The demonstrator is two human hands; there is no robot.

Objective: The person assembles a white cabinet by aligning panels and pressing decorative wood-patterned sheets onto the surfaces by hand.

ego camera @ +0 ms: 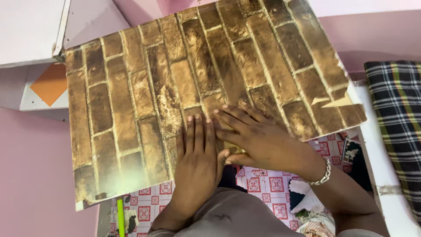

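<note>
Fingers: both hands, left hand (pixel 196 151) and right hand (pixel 258 138), flat, spread, holding nothing, pressing near edge of brick-pattern board (pixel 188 87).
Risk: peeling covering (pixel 335 102) at right corner may lift further.

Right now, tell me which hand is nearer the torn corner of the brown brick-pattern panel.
Right. The right hand lies flat toward the panel's torn corner; the left hand presses flat farther from it, beside the right.

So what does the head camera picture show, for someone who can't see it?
Two bare hands, the left hand and the right hand with a silver bracelet, press flat, side by side, on a brown brick-patterned sheet. Red-and-white patterned floor tiles show below.
</note>
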